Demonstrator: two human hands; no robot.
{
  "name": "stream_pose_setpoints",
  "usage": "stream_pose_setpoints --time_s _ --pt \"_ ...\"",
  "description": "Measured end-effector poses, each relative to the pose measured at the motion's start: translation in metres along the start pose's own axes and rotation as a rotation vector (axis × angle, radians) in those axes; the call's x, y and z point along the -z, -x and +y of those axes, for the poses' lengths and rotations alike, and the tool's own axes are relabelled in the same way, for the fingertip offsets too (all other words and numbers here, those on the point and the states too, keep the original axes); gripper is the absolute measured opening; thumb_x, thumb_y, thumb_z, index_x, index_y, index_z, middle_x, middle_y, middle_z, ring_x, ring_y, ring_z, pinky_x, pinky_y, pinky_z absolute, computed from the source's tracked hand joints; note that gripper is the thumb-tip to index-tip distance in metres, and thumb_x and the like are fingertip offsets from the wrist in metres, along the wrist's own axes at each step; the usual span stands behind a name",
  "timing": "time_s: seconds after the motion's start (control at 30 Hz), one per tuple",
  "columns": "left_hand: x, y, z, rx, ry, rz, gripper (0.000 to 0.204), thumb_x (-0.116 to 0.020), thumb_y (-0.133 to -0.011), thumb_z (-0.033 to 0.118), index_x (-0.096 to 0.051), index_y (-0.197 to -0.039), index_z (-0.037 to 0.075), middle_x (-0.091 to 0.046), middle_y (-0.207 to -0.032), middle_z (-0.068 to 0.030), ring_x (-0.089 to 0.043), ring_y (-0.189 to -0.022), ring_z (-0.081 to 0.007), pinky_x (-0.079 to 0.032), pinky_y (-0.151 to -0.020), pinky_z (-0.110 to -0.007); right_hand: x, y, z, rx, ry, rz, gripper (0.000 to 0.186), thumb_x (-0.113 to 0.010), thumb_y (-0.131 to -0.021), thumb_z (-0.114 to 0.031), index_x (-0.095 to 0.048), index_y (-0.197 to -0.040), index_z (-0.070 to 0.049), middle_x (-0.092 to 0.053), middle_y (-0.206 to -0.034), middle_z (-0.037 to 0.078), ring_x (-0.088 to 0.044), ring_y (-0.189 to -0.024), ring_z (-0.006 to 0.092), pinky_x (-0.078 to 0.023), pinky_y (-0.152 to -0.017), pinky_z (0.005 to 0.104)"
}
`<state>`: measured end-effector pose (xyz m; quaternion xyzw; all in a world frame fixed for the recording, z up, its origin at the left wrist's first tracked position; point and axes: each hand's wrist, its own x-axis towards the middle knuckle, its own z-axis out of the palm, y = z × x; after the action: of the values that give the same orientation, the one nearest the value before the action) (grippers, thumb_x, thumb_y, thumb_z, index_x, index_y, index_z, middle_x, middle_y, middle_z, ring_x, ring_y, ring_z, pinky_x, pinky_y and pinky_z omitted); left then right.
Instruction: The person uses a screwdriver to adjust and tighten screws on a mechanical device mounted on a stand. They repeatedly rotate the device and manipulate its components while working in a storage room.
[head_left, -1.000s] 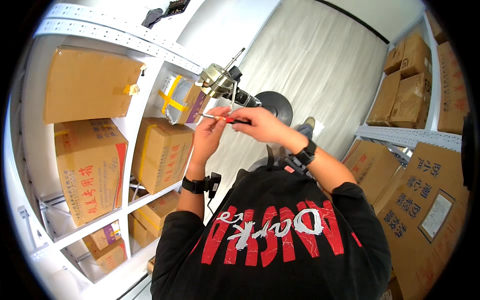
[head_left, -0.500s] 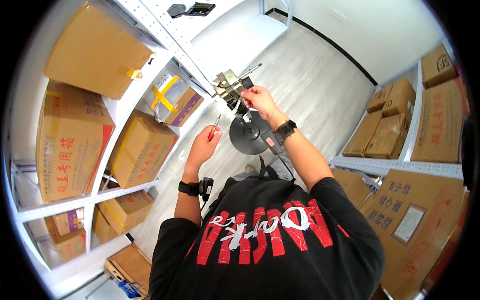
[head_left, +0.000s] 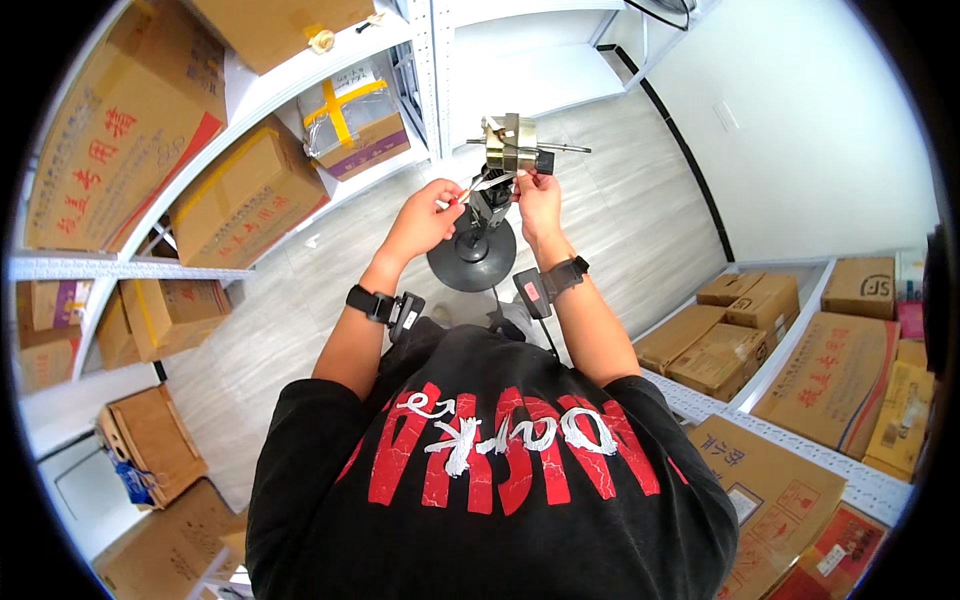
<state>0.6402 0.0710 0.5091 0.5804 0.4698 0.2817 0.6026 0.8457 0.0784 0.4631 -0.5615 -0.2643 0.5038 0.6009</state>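
A brass-coloured electric motor (head_left: 508, 143) with a shaft out of each side sits on a black stand (head_left: 492, 205), whose round base (head_left: 470, 265) rests on the floor. My left hand (head_left: 425, 215) is closed on a red-handled screwdriver (head_left: 459, 199), its metal shank angled up toward the bracket under the motor. Whether the tip touches a screw is too small to tell. My right hand (head_left: 540, 205) has its fingers pressed together at the motor's lower edge, just below a black block (head_left: 545, 163). What lies between those fingers is hidden.
White metal shelving with cardboard boxes (head_left: 250, 195) stands on the left, and a tape-wrapped box (head_left: 355, 120) sits near the motor. More shelving with boxes (head_left: 715, 350) lines the right. A white shelf (head_left: 535, 75) is beyond the motor, over the grey floor (head_left: 620, 200).
My left hand has brought the screwdriver up and right to the motor's bracket. My right hand stays by the motor. The view has turned, so the motor's shaft now lies nearly level.
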Motion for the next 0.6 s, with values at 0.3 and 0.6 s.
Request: stream_pose_setpoints --time_s 0.3,0.6 --pt "-0.002 -0.022 0.001 0.028 0.129 -0.102 0.026 -0.063 -0.094 0.014 -0.064 -0.117 0.001 -0.067 -0.091 -0.005 -0.064 -0.068 -0.0103 -0.054 -0.059 -0.023 0.017 -0.011 0.01 0.056 -0.115 -0.031 0.01 -0.058 -0.096 -0.008 -0.054 -0.087 -0.011 -0.06 -0.076 0.0 -0.052 -0.062 0.0072 -0.043 -0.056 0.0229" --pt "-0.004 -0.028 -0.005 -0.054 0.034 -0.178 0.024 -0.056 -0.095 0.012 -0.068 -0.114 0.002 -0.065 -0.079 -0.0029 -0.061 -0.06 -0.0104 -0.049 -0.052 -0.025 0.029 -0.005 -0.016 -0.111 -0.04 -0.072 0.011 -0.057 -0.095 -0.006 -0.053 -0.09 -0.014 -0.06 -0.08 0.0 -0.055 -0.07 0.0117 -0.046 -0.065 0.0284"
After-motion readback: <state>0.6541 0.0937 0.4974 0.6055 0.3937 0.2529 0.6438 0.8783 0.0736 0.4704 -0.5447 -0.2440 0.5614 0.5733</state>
